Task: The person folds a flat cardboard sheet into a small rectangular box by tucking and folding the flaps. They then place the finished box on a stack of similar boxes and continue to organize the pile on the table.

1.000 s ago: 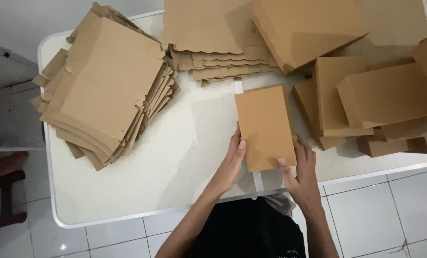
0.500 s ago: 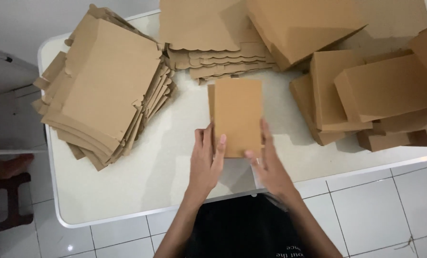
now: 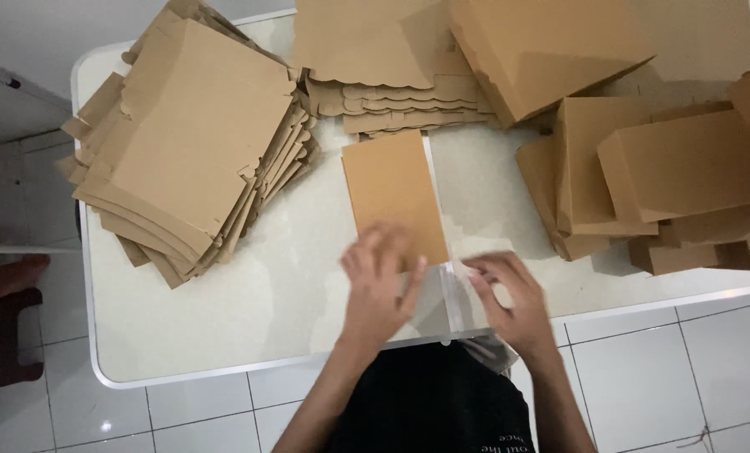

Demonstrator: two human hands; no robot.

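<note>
Since the earlier frame our flat cardboard piece (image 3: 394, 197) has slid up the surface (image 3: 249, 310). Left hand (image 3: 379, 285) rests open on its lower edge. Right hand (image 3: 509, 298) pinches a clear plastic sleeve (image 3: 452, 289).

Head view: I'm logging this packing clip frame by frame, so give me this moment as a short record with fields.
surface: white table over a tiled floor
left hand: left hand, fingers spread, at the near end of a flat brown cardboard box
right hand: right hand on a clear plastic sleeve beside that box
left of the hands: fanned stack of flat cardboard blanks
far edge: second stack of blanks
right side: pile of folded boxes
</note>
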